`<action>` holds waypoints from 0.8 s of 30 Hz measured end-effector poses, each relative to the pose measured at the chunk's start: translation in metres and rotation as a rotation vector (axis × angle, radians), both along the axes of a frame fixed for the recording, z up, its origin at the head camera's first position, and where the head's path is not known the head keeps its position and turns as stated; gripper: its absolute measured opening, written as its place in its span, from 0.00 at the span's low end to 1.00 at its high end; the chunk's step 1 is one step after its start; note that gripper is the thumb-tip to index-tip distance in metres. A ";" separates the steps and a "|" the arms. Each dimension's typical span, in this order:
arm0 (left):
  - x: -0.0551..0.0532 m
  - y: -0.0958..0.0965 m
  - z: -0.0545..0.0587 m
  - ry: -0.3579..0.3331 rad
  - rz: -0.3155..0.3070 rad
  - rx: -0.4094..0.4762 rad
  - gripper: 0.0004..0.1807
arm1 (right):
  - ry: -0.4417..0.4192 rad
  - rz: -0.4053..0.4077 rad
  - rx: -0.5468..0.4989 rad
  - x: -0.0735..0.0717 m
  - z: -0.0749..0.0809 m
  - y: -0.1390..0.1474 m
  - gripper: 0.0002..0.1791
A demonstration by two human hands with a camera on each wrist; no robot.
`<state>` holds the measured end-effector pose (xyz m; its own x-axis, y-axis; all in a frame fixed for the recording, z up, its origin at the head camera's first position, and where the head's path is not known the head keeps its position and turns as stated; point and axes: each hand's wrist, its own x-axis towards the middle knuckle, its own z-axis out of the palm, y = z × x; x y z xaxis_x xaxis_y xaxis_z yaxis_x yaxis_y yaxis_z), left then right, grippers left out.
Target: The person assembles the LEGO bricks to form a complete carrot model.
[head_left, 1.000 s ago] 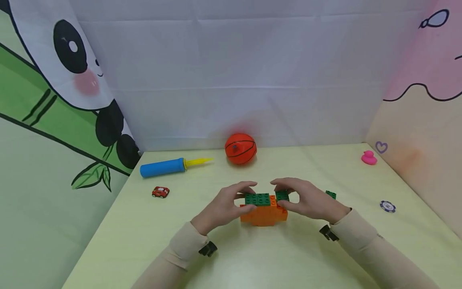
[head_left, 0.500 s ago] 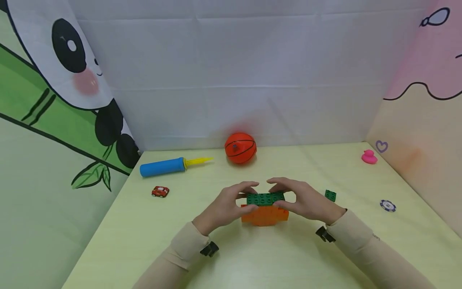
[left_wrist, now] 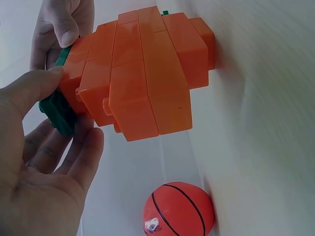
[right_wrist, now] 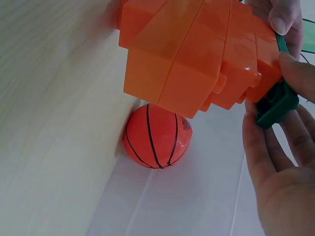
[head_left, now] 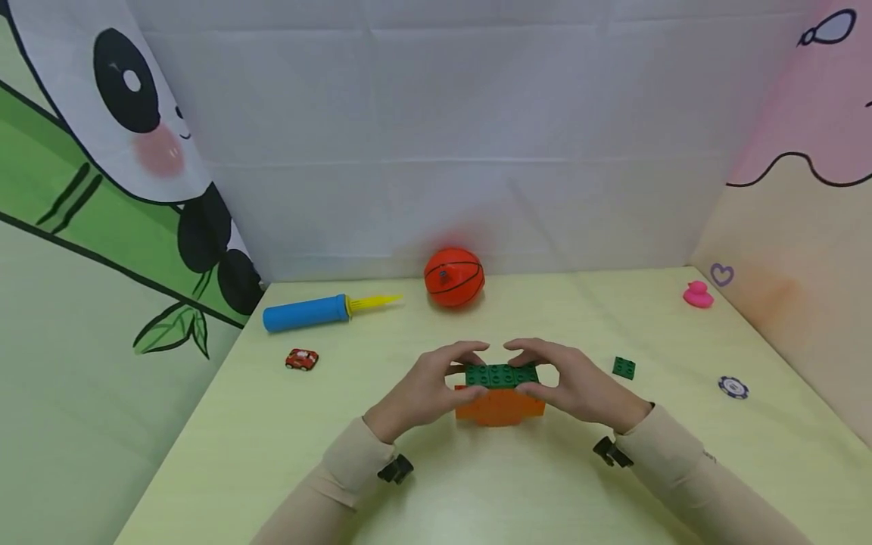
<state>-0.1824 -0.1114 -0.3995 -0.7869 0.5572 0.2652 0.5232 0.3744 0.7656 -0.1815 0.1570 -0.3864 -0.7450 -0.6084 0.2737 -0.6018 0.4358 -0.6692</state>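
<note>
An orange structure of stacked toy building bricks [head_left: 499, 410] stands on the table, stepped in at its lower sides. Along its top lies a row of green toy bricks [head_left: 500, 376], studs up. My left hand [head_left: 422, 384] pinches the row's left end between thumb and fingers, and my right hand [head_left: 582, 382] pinches the right end the same way. In the right wrist view a green brick's hollow underside [right_wrist: 275, 103] overhangs the top orange layer. The left wrist view shows green bricks [left_wrist: 59, 115] jutting past the orange bricks [left_wrist: 142, 73] too.
A loose green brick [head_left: 624, 368] lies right of the right hand, with a poker chip [head_left: 733, 387] and pink rubber duck [head_left: 698, 294] farther right. Behind are a toy basketball [head_left: 454, 278] and a blue hand pump [head_left: 306, 313]. A red toy car [head_left: 302, 359] sits at left.
My right hand has moved slightly left with its green brick, closing the gap to the other green bricks and covering the orange studs. The last half second shows almost no movement.
</note>
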 end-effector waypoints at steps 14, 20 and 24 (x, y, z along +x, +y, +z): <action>-0.002 0.001 0.007 -0.038 -0.001 -0.024 0.32 | 0.042 -0.043 0.047 -0.005 -0.006 0.017 0.29; -0.001 0.002 0.006 -0.030 0.003 -0.032 0.33 | 0.024 -0.210 0.209 -0.027 -0.020 0.067 0.31; -0.001 0.002 0.007 -0.026 -0.003 -0.034 0.33 | 0.021 -0.283 0.343 -0.037 -0.032 0.100 0.33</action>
<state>-0.1836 -0.1092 -0.3928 -0.7918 0.5676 0.2257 0.5044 0.3992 0.7656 -0.2180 0.2571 -0.4183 -0.8917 -0.4395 0.1080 -0.4385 0.7802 -0.4461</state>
